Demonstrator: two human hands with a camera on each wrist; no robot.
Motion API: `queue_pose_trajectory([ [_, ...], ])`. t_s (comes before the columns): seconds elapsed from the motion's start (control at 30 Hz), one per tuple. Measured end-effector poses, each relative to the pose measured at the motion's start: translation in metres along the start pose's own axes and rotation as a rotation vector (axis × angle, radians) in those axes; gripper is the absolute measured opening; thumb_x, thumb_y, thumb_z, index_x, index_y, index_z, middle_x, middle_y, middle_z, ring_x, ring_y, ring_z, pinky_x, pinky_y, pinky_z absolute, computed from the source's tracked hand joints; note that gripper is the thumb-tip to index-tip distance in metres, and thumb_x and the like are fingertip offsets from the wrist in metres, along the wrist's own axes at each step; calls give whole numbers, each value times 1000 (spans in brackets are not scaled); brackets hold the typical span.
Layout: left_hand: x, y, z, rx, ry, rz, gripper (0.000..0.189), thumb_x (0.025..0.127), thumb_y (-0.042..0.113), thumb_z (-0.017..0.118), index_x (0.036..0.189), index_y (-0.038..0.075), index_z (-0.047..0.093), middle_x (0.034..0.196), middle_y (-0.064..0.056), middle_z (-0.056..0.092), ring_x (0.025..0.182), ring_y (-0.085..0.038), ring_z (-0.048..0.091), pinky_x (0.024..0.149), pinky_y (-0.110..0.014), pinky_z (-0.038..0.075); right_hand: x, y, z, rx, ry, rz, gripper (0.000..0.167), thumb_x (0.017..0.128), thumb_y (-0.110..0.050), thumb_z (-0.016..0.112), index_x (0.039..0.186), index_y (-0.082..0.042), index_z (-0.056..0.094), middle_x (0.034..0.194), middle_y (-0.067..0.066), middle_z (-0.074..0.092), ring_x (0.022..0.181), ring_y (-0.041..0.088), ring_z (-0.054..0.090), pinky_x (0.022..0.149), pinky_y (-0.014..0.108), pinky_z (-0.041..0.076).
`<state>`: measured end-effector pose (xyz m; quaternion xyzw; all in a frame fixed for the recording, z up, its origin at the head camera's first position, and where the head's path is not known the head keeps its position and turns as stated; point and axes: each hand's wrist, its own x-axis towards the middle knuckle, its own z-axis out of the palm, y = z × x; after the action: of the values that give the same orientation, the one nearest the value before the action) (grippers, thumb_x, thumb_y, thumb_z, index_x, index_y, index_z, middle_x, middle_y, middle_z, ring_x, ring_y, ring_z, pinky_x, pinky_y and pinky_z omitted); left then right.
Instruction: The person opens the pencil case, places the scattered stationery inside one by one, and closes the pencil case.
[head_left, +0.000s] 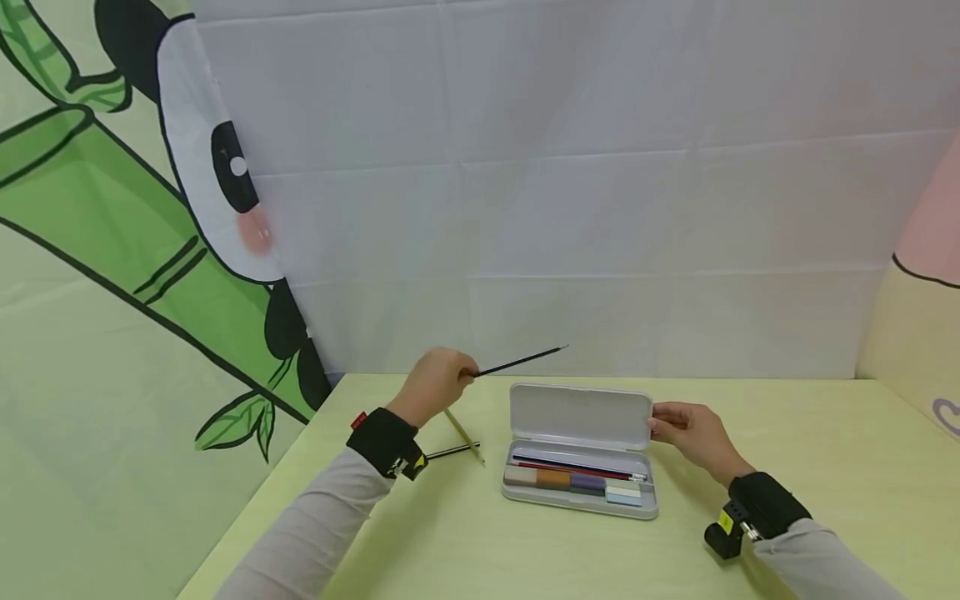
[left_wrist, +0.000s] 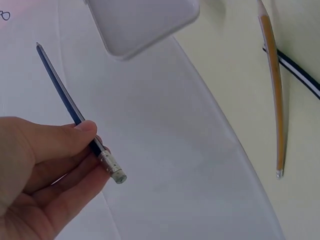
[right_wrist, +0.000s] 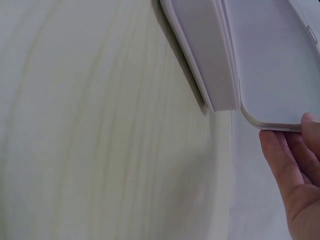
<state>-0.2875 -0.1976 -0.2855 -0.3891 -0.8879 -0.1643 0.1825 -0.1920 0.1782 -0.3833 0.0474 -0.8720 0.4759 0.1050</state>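
My left hand (head_left: 441, 383) pinches a dark pencil (head_left: 521, 362) near its eraser end, held up above the far part of the table. In the left wrist view, thumb and fingers close on it just above the metal ferrule, with the sharpened tip pointing away. My right hand (head_left: 693, 437) grips the right edge of the raised lid (head_left: 581, 415) of a white pencil case (head_left: 577, 510), its thumb on the lid's inner side and its fingers behind. Inside the case lie a red pencil and a dark pencil, with a row of brown, purple and pale blocks in front.
On the pale wood-grain table (head_left: 420, 533), left of the case, a yellow pencil (left_wrist: 274, 85) lies crossed over a black-and-white striped pencil (left_wrist: 300, 75). A white cloth (head_left: 562, 208) with printed cartoon figures hangs behind the table's far edge.
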Motion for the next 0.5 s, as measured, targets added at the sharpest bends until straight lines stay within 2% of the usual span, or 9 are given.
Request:
queue_pose_trajectory([
  [0.23,14,28,22,15,-66,88,8,92,-5,77,96,-1,82,94,-14,80,87,-28,77,80,-36,65,8,8,-1,-1,-21,-14,33,103,2,65,128,23,61,118,35,71,99,38,78,85,40,66],
  [0.5,28,42,53,30,-173,122,10,94,-5,74,96,0,83,95,-13,80,90,-26,77,82,-37,65,19,14,-3,8,-27,-14,34,103,3,64,129,23,60,120,36,70,100,41,77,85,41,66],
])
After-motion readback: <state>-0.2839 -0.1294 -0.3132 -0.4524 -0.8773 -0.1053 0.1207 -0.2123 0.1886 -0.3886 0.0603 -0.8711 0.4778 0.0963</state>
